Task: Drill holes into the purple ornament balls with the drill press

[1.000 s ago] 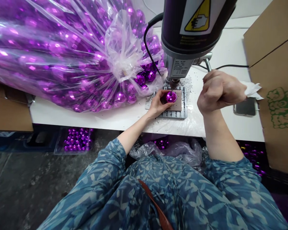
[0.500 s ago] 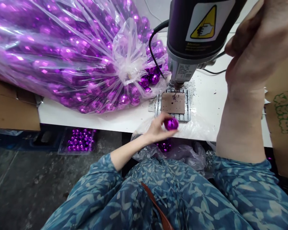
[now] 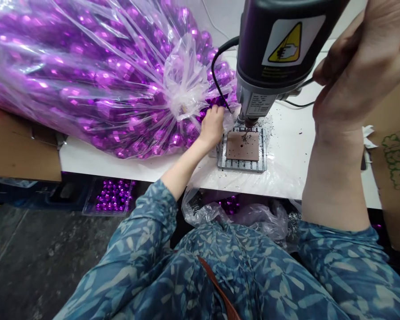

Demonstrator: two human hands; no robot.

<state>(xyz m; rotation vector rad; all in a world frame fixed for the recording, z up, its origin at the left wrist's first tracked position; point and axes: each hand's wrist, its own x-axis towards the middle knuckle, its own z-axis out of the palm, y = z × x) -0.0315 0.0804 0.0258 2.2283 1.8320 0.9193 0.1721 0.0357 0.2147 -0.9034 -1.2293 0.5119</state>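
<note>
My left hand reaches to the mouth of a big clear plastic bag full of shiny purple faceted balls. Its fingers are curled down among the balls there, and their tips are hidden. High on the right, my right hand is closed around the lever of a small drill press, whose black motor housing bears a yellow warning label. Under the chuck, a brown board with a small hole rests on the slotted metal base. Dark shavings lie scattered on the board.
A clear bin of purple balls sits below the table at left. An open plastic bag with purple balls hangs at the front edge of the white table. Cardboard boxes stand at left and right.
My left hand has moved from the front of the drill base, where it held a purple ball, up and left to the bag's mouth. That ball is out of sight. My right hand stays on the lever.
</note>
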